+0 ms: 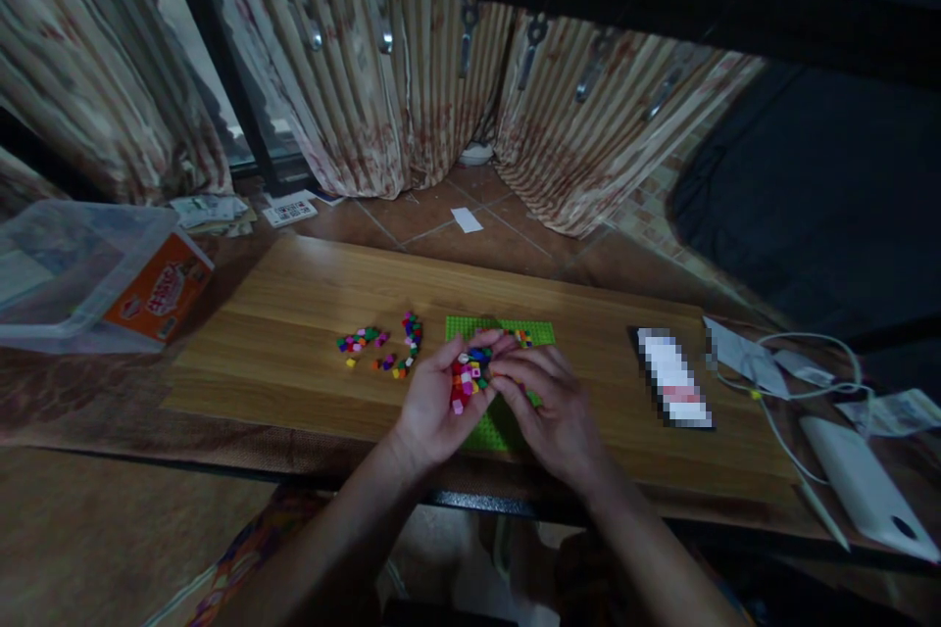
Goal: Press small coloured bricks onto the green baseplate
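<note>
Left hand (430, 407): palm partly cupped, fingers curled round a cluster of small coloured bricks (468, 377); thumb lies across the top of the cluster.
Right hand (551, 402): fingers bent and drawn together, tips touching the right side of the same cluster; whether it pinches a separate brick cannot be told.
Cluster appearance: tightly packed small cubes in red, pink, white, yellow, orange, blue and green; irregular outline, individual studs too small to make out.
Cluster position: held between both hands, just above the green baseplate (500, 333), near the front edge of the table.
Baseplate: bright green, studded, flat on the wooden tabletop (294, 304); its near part is covered by the hands; a few coloured bricks (523, 337) sit on its far right area.
Loose bricks: two scattered groups (382, 345) on the wood just left of the baseplate, mixed colours, apart from the hands.
Left of table: clear plastic storage box (80, 265) with an orange label, resting partly off the tabletop.
Right of table: blurred dark rectangular item (672, 377), then a white cable (801, 392), papers and a white flat device (864, 485), all well apart from the hands.
Background: striped curtains (412, 88) behind the table, tiled floor with scattered papers.
</note>
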Motion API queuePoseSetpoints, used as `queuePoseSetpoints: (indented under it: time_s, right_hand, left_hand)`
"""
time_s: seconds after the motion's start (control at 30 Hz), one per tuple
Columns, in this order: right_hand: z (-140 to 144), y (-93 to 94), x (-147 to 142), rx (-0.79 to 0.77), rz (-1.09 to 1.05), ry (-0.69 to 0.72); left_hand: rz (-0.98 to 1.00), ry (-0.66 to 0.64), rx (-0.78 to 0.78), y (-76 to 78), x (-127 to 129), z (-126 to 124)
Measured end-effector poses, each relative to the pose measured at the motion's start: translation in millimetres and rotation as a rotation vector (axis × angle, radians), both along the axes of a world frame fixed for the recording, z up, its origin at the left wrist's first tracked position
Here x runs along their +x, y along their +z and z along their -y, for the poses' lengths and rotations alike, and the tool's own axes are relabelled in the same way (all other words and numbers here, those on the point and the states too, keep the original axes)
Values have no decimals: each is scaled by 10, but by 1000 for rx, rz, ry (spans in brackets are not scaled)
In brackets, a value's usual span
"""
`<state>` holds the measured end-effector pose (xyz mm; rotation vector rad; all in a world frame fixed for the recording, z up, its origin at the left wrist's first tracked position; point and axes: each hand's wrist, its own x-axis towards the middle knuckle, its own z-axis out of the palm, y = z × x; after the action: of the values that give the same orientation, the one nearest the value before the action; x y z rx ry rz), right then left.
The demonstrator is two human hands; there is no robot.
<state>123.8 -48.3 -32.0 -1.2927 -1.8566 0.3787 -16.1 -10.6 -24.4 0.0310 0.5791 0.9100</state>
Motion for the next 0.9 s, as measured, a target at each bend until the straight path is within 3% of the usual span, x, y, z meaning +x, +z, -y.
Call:
queuePoseSetpoints:
  time_s: [0.13, 0.27, 0.53, 0.73, 0.83, 0.9]
  right_hand:
    - [-20, -12, -1, -137, -378, -156]
    - [-52, -39, -18, -262, -578, -186]
    - [-41, -19, -109, -314, -605, -163]
    - [-73, -68, -76, -442, -823, -77]
    - [-109, -98, 23, -412, -822, -146]
    - [-128, -128, 97, -306, -683, -227]
  left_hand:
    - [-196, -82, 43, -18, -30, 43]
    - [-186, -214, 137, -21, -57, 91]
    - [-156, -311, 230, -41, -54, 103]
    - [-147, -359, 240, -24, -125, 94]
    - [-190, -320, 219, -19, -200, 29]
    - [-207, -272, 199, -26, -265, -32]
